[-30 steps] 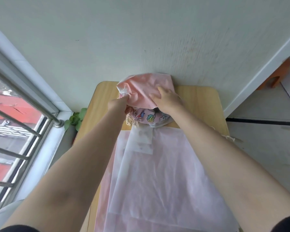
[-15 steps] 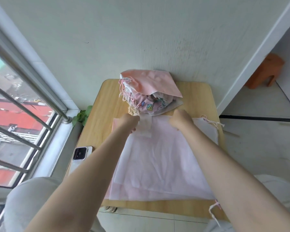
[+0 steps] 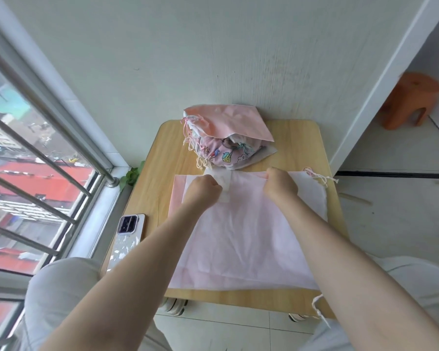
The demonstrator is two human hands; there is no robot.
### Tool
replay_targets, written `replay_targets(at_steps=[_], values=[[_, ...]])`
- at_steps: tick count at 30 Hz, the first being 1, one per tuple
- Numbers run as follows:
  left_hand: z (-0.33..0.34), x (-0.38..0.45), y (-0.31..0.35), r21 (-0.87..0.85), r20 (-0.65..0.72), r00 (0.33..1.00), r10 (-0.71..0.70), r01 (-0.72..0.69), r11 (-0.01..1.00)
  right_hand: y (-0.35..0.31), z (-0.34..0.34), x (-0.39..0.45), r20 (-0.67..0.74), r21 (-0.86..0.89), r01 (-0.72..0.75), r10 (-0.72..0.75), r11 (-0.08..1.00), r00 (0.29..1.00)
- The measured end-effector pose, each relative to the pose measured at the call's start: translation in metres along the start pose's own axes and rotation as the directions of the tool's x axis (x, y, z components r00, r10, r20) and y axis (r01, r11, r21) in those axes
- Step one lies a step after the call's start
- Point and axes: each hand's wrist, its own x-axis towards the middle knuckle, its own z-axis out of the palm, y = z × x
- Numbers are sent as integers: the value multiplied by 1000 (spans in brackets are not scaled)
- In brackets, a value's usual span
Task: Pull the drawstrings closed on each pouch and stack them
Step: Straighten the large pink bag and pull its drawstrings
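A large pale pink-white pouch [image 3: 243, 236] lies flat on the wooden table [image 3: 299, 145], on top of another pink pouch whose edge shows at the left. My left hand [image 3: 203, 190] grips its far edge beside a white label. My right hand [image 3: 280, 184] grips the same edge further right. Its pink and white drawstring [image 3: 317, 176] trails at the right corner. Behind, against the wall, sits a stack of closed pouches [image 3: 226, 140], with a pink one on top and a cartoon-print one below.
A phone [image 3: 127, 239] in a clear case lies at the table's left edge. A window with metal bars [image 3: 36, 160] is to the left, and a small plant [image 3: 132, 174] sits by it. An orange stool [image 3: 411, 100] stands at the far right. My knees are below the table.
Both hands left the pink pouch on the stack and drew back to the flat pouch's far edge, where they now grip it. The camera pulled back.
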Motion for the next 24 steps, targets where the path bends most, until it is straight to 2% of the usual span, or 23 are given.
replay_targets(at_steps=[3,5,7,9,15,18,20,22,24], values=[[7,3,3,66,-63,989,134,-129,989,0,-2,-4,18,32,93,-94,995,995],[12,5,12,150,-66,947,314,-302,942,3,-5,-9,14,41,194,-195,980,981],[13,5,29,278,1,888,461,-443,852,3,-8,-13,4,53,286,-287,957,958],[15,5,45,353,59,871,487,-475,806,3,-14,-17,5,112,320,-323,941,946],[6,4,49,390,-26,924,381,-341,855,-4,-22,-20,-3,163,428,-433,889,901],[-3,1,31,368,-7,972,233,-214,905,-18,-18,-26,3,208,406,-415,890,910],[-10,-4,12,353,49,993,109,-119,928,-25,-15,-27,-67,117,367,-361,923,930],[-17,-11,-6,327,122,993,-11,-30,945,-29,-13,-27,-113,-82,223,-231,971,966],[-24,-21,-23,257,165,979,-116,71,964,-33,-12,-29,12,-189,45,-44,981,999]])
